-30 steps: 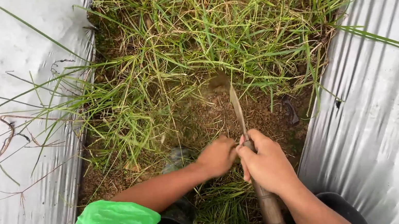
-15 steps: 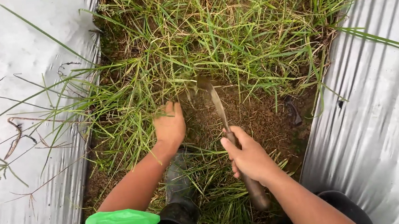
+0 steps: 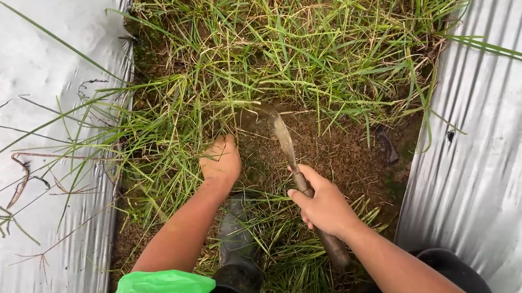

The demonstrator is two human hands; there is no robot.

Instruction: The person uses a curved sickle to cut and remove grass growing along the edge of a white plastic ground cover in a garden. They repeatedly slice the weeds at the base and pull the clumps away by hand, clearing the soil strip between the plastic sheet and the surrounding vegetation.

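Green grass (image 3: 301, 45) fills the narrow furrow between two beds covered with silvery plastic sheet (image 3: 13, 79), and we see both bare hands working low at its near end. The right hand (image 3: 325, 207) is wrapped tightly around the wooden handle of a sickle (image 3: 289, 156), all fingers pressed together on it, so the tool is firmly held. Its long axis runs from the bottom of the view, near the person's knee, up toward the grass; the curved rusty blade points away from the person and hooks a little to the left at the tip, which touches the base of the grass clump. We judge it is held low so the edge meets the stems near the soil (image 3: 343, 148). The left hand (image 3: 220, 160) is closed on a tuft of grass just beside the blade, on its left; it seems to gather the stems aside for the blade. A dark rubber boot (image 3: 236, 238) stands between the two forearms, on cut grass.
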